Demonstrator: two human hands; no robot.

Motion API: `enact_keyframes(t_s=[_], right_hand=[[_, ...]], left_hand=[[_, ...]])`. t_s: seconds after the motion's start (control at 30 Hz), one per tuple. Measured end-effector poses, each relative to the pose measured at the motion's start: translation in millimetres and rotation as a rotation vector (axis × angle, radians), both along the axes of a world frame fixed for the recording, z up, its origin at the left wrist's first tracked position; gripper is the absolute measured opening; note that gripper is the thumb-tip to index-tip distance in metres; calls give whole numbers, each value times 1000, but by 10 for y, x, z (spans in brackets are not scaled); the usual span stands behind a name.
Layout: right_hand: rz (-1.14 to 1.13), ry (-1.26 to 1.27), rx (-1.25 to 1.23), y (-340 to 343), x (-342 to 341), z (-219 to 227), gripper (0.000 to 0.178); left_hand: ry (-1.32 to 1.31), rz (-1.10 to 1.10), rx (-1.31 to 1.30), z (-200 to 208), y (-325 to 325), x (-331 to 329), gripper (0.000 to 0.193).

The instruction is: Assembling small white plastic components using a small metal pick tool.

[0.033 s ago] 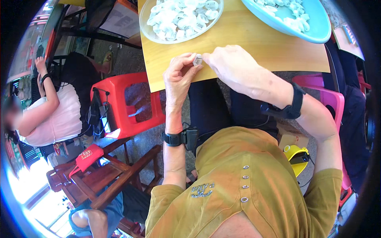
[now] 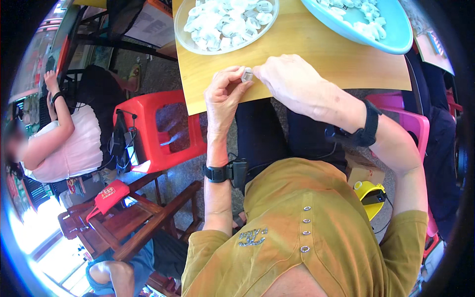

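I take the small pale piece [image 2: 247,74] as my landmark, a whitish, translucent lump pinched above the near edge of the wooden table [image 2: 316,59]. My left hand [image 2: 223,94] comes up to it from the left and from nearer me, thumb and forefinger narrowed onto its left side. My right hand [image 2: 289,81] lies just to the right of it, its fingers [image 2: 262,73] closed down on the right side, so the piece sits between the two hands and both touch it. I judge both grips narrow and shared on this one piece; neither hand holds anything else that I can see. The piece is too small for me to tell which way its long axis runs.

Beyond the piece, farther from me and a little left, stands a clear bowl [image 2: 184,39] heaped with similar white pieces; the left hand is the nearer one to it. Beyond and well to the right is a blue tray [image 2: 403,37] with more of them, on the right hand's side. Below and left of the piece, off the table, is a red plastic stool [image 2: 143,128].
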State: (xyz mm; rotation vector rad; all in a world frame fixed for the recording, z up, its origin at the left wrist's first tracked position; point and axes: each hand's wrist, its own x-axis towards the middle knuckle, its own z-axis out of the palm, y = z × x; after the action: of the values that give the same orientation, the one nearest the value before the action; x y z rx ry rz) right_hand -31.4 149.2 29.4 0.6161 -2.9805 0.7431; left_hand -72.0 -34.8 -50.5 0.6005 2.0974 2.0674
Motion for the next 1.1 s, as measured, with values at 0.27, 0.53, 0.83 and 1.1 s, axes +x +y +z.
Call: enact_keyframes(t_s=[0.27,0.53,0.83,1.1], right_hand=[[54,-277,15,168,-435,-61,19],[39,-606,-407,221,-264,-260,25],[-59,-110,-38,-85,71,-143,17],[-70,37,32,113,123,-168,18]], left_hand=[[89,-3,-130,-10,15,-25,25],[109,-37,-83,-106,-33,-10,26],[82,-27,14,-99,-41,11,24],[19,80,-10,-25,32,7,25]])
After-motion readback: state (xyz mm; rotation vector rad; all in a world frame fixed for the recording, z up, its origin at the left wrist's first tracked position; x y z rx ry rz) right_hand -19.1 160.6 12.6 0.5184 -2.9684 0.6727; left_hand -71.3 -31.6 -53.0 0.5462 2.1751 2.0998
